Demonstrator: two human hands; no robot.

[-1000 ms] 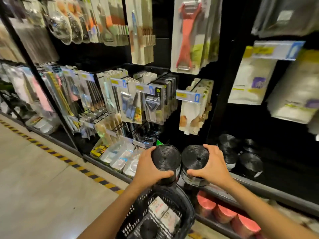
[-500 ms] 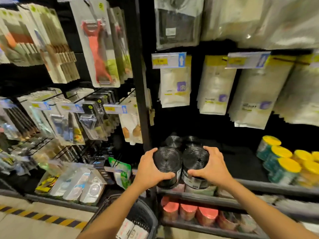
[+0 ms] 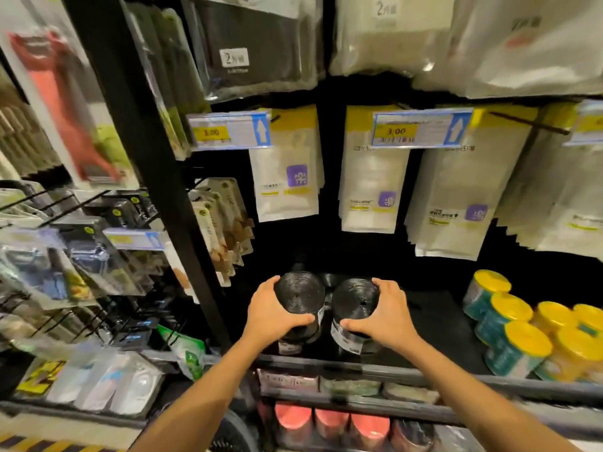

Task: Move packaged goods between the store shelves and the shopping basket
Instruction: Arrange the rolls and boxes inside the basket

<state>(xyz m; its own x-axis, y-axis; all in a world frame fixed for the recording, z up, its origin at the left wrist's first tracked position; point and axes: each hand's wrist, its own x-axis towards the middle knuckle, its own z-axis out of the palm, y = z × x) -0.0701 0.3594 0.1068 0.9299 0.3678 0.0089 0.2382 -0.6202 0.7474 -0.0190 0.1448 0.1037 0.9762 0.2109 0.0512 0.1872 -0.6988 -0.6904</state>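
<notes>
Two black rolls of bags stand side by side over the dark shelf (image 3: 434, 324). My left hand (image 3: 269, 316) grips the left black roll (image 3: 300, 295) from its left side. My right hand (image 3: 385, 316) grips the right black roll (image 3: 354, 300) from its right side. Both rolls carry a white label low on their sides and sit at or just above the shelf surface; contact with it is hidden. More black rolls show dimly behind them. Only the rim of the black shopping basket (image 3: 233, 433) shows at the bottom edge, below my left forearm.
Yellow-lidded teal canisters (image 3: 522, 340) crowd the shelf's right end. White pouches (image 3: 287, 177) hang from pegs above with price tags (image 3: 230, 132). A black upright post (image 3: 153, 177) divides off hanging kitchen tools on the left. Red-lidded items (image 3: 329, 419) fill the lower shelf.
Both hands have carried the two rolls from above the basket rightward and in over the dark shelf. The view has swung right, so the basket has almost left the frame.
</notes>
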